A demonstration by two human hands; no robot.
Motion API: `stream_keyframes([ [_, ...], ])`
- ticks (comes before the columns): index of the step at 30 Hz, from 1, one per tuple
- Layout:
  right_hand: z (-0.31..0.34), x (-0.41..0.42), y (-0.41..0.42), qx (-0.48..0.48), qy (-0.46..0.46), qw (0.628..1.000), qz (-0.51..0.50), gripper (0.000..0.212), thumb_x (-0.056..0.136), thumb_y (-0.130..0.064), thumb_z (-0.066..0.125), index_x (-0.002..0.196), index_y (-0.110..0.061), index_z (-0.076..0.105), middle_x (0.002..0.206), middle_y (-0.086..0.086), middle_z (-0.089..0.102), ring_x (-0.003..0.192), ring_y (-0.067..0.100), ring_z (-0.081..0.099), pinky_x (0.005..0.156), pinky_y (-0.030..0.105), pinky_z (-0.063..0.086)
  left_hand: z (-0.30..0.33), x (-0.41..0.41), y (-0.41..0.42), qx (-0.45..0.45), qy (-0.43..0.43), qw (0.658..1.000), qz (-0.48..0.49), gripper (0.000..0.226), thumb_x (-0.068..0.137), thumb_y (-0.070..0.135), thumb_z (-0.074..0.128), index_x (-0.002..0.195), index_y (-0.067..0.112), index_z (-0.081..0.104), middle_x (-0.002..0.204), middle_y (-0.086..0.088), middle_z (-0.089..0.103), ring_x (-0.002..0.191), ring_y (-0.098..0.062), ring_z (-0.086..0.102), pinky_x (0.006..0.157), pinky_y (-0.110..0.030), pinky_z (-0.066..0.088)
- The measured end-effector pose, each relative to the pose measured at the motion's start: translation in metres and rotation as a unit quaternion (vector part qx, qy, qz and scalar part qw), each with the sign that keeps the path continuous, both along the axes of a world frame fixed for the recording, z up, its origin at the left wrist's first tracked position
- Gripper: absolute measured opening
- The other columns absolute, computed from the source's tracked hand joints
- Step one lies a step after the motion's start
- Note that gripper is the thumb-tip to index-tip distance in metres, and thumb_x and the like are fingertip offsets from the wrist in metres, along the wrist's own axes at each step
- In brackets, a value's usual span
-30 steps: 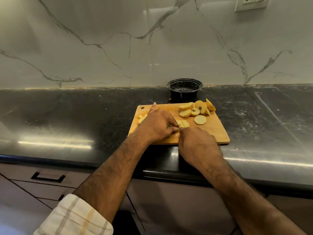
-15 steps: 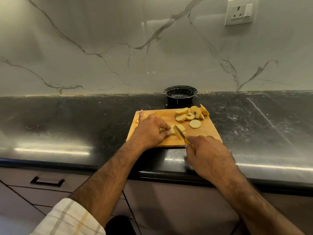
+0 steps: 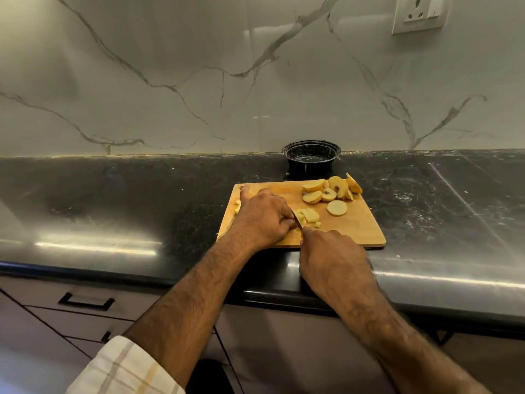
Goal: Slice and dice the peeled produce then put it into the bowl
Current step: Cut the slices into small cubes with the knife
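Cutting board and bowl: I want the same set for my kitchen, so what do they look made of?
The cutting board looks like wood or bamboo: warm tan, matt, faint grain, thin with rounded corners. The bowl looks like thin black plastic, glossy, with a rolled rim and ribbed wall, like a takeaway container; glazed ceramic cannot be ruled out.

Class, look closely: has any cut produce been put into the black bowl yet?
No: the black bowl holds no pieces; the slices lie on the cutting board.
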State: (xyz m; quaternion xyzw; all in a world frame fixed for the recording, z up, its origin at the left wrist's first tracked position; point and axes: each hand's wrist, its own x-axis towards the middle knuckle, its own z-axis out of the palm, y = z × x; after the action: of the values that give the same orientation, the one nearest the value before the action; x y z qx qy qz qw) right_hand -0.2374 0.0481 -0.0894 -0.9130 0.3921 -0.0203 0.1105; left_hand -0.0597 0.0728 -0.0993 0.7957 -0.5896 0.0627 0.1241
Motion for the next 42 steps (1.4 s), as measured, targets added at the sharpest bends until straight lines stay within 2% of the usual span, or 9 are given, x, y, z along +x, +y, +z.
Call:
stream_keyframes([
  [6, 0.002, 0.016, -0.008, -0.011, -0.021, 1.0, -0.003, 0.022, 0.101, -0.033, 0.054, 0.119, -0.026, 0.063, 0.086, -0.005, 0.047, 0.083, 0.019, 0.049, 0.074, 0.036, 0.041, 0.001, 0.003, -0.002, 0.015, 0.002, 1.0, 0.002, 0.019, 0.098, 0.05, 0.066, 0.108, 0.04, 0.079, 0.121, 0.027, 0.068, 0.132, -0.007, 0.046, 0.123, -0.07, -0.002],
  [15, 0.006, -0.02, -0.002, 0.015, 0.006, 0.999, 0.032, 0.024, 0.105, -0.036, 0.052, 0.125, -0.028, 0.06, 0.097, -0.003, 0.056, 0.09, 0.02, 0.055, 0.077, 0.037, 0.047, 0.0, 0.002, 0.0, 0.014, 0.002, 1.0, 0.018, 0.022, 0.097, 0.054, 0.066, 0.11, 0.042, 0.078, 0.124, 0.026, 0.068, 0.134, -0.005, 0.046, 0.122, -0.072, -0.005],
  [18, 0.004, -0.037, -0.002, -0.004, -0.078, 0.997, 0.023, 0.032, 0.107, -0.041, 0.045, 0.134, -0.03, 0.059, 0.103, -0.003, 0.066, 0.088, 0.017, 0.057, 0.073, 0.035, 0.049, -0.002, 0.01, 0.005, -0.011, 0.057, 0.998, 0.002, 0.019, 0.094, 0.053, 0.071, 0.107, 0.042, 0.08, 0.118, 0.028, 0.07, 0.129, -0.002, 0.051, 0.122, -0.071, -0.004],
  [20, 0.002, -0.047, -0.004, -0.029, -0.155, 0.987, 0.012, 0.035, 0.108, -0.044, 0.042, 0.135, -0.031, 0.059, 0.088, -0.009, 0.065, 0.077, 0.012, 0.058, 0.064, 0.033, 0.047, -0.002, 0.016, 0.012, -0.039, 0.112, 0.993, -0.01, 0.016, 0.093, 0.05, 0.074, 0.103, 0.04, 0.081, 0.113, 0.029, 0.071, 0.124, 0.002, 0.053, 0.124, -0.065, -0.005],
  [23, -0.003, -0.055, -0.014, -0.03, -0.2, 0.979, -0.027, 0.033, 0.107, -0.043, 0.043, 0.132, -0.03, 0.062, 0.079, -0.011, 0.064, 0.07, 0.009, 0.058, 0.063, 0.035, 0.052, -0.002, 0.023, 0.021, -0.127, 0.178, 0.975, -0.029, 0.015, 0.091, 0.045, 0.079, 0.1, 0.033, 0.082, 0.114, 0.023, 0.073, 0.118, 0.003, 0.059, 0.122, -0.051, 0.014],
  [26, -0.008, -0.055, -0.024, -0.013, -0.166, 0.983, -0.079, 0.032, 0.107, -0.041, 0.043, 0.127, -0.027, 0.064, 0.096, -0.003, 0.069, 0.081, 0.018, 0.059, 0.074, 0.04, 0.055, -0.002, 0.037, 0.021, -0.155, 0.196, 0.968, -0.002, 0.032, 0.092, 0.05, 0.076, 0.116, 0.029, 0.077, 0.138, 0.009, 0.066, 0.132, -0.008, 0.055, 0.121, -0.051, 0.035],
  [31, -0.015, -0.038, -0.025, -0.005, -0.131, 0.988, -0.083, 0.033, 0.107, -0.042, 0.043, 0.122, -0.025, 0.067, 0.113, -0.001, 0.07, 0.085, 0.019, 0.051, 0.073, 0.037, 0.047, -0.007, 0.049, 0.018, -0.039, 0.216, 0.973, 0.074, 0.074, 0.1, 0.071, 0.043, 0.158, 0.025, 0.042, 0.165, -0.003, 0.039, 0.149, -0.025, 0.04, 0.122, -0.051, 0.036],
  [37, -0.012, -0.005, -0.017, 0.014, -0.138, 0.99, -0.029, 0.033, 0.107, -0.043, 0.047, 0.12, -0.024, 0.069, 0.11, 0.0, 0.069, 0.092, 0.019, 0.057, 0.084, 0.039, 0.054, -0.015, 0.047, 0.016, -0.035, 0.238, 0.969, 0.058, 0.074, 0.103, 0.07, 0.032, 0.161, 0.026, 0.036, 0.166, -0.005, 0.039, 0.147, -0.024, 0.043, 0.12, -0.047, 0.035],
  [42, 0.002, 0.029, -0.011, -0.004, -0.037, 0.999, 0.015, 0.033, 0.108, -0.043, 0.047, 0.133, -0.027, 0.058, 0.121, 0.003, 0.061, 0.096, 0.019, 0.051, 0.083, 0.039, 0.046, -0.019, 0.052, 0.016, -0.069, 0.259, 0.962, 0.046, 0.068, 0.104, 0.067, 0.037, 0.157, 0.025, 0.044, 0.16, -0.002, 0.046, 0.142, -0.021, 0.048, 0.118, -0.046, 0.041],
])
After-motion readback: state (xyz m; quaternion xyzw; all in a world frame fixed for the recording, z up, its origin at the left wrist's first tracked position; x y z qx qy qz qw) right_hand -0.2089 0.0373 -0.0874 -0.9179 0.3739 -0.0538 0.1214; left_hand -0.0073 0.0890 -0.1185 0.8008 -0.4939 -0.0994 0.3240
